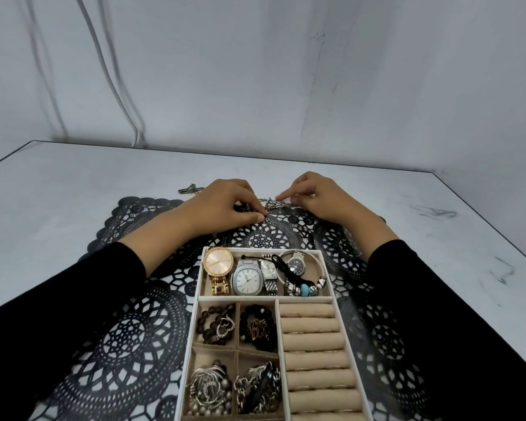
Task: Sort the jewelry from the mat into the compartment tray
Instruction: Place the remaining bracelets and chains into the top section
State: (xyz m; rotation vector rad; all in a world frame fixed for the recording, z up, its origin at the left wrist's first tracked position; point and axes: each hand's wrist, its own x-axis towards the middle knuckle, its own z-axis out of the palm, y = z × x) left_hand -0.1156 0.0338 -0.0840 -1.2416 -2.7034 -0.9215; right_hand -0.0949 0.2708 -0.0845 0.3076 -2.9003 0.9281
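A person in black sleeves reaches with both hands across a pale marbled table [73, 183] to the far edge of a black lace-pattern mat [119, 329]. Between the hands lies a silver link chain [278, 204], its length running left to right along that far edge.

The left hand [225, 205] pinches one end of the chain between thumb and forefinger. Something dark and beaded is tucked under its other fingers. The right hand [319, 199] lays a straight index finger on the chain's other stretch. Its remaining fingers are curled under, and whether they grasp any links cannot be told.

A white-rimmed, beige-lined compartment tray [200, 278] sits on the mat between the forearms, nearer the person than the chain. The chain therefore has to come back toward the body to reach it. The left hand, which has the firm pinch, seems best placed to lift it.

The tray's far, wide compartment holds several watches, among them a gold-toned watch [217, 262], and a beaded bracelet. Four small compartments on the left hold tangled bracelets and chains. Beige ring rolls [313, 329] fill the right column.

The tray's near end is cut off by the bottom of the view. A second cluster of silver links [189, 189] lies on the table just left of the left hand. The hand hides whether it joins the same chain.
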